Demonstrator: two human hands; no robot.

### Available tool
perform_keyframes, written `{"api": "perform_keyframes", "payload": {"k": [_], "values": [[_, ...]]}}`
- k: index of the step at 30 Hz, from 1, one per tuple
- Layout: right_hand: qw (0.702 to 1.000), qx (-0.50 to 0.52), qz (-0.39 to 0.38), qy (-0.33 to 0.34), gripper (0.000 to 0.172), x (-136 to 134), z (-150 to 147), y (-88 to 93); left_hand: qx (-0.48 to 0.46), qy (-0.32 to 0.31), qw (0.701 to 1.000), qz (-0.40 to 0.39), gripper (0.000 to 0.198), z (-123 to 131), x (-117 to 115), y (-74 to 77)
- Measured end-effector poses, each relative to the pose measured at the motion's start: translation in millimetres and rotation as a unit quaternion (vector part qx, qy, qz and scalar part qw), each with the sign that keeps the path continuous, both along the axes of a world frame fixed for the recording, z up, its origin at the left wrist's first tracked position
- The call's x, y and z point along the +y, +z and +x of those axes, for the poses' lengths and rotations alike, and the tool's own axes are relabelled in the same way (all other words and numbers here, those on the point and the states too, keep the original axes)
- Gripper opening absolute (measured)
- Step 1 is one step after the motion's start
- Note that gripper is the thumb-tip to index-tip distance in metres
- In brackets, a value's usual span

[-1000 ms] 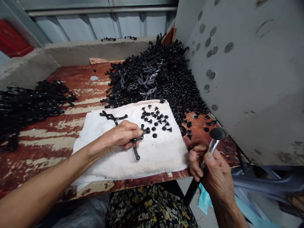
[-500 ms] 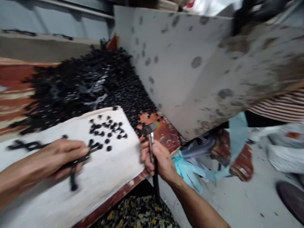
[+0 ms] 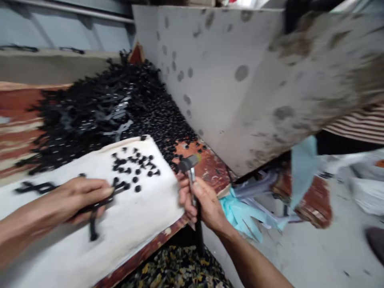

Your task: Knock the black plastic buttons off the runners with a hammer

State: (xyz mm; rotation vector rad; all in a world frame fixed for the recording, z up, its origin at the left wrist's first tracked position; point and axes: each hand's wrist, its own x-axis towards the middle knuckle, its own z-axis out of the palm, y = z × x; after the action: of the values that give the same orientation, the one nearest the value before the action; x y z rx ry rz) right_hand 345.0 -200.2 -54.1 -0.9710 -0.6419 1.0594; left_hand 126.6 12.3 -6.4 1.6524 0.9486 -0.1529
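My left hand (image 3: 79, 196) is closed on a black branched plastic strip (image 3: 94, 230) with round knobs at its ends, held over a white padded cloth (image 3: 141, 216). One branch hangs below the fingers, and others point right. Several small black round-headed pegs (image 3: 137, 172) lie loose on the cloth beyond the hand. At the cloth's right edge, my right hand (image 3: 207, 204) grips a hammer (image 3: 189, 163) by its handle, head up. Another black strip (image 3: 36, 187) lies left of my left wrist.
A big heap of black plastic pieces (image 3: 99, 108) covers the back of the red-brown worktop (image 3: 211, 172). A stained pale panel (image 3: 222, 104) slants along the right. Turquoise strips (image 3: 240, 216) hang beside the worktop's corner, near a red-brown block (image 3: 319, 200).
The camera view has shifted slightly, so the surroundings sit a little differently. Both hands keep the same grips and nearly the same places over and beside the cloth.
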Motion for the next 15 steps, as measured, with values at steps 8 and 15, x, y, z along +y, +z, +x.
{"api": "perform_keyframes", "payload": {"k": [8,15], "values": [[1.0,0.01,-0.023,-0.01,0.027,-4,-2,0.7,-0.011,0.029,0.999,-0.041,0.035,12,-13,24.1],[1.0,0.0,-0.013,-0.007,0.026,-5,-4,5.0,-0.031,0.014,0.997,-0.073,0.034,12,-9,25.0]]}}
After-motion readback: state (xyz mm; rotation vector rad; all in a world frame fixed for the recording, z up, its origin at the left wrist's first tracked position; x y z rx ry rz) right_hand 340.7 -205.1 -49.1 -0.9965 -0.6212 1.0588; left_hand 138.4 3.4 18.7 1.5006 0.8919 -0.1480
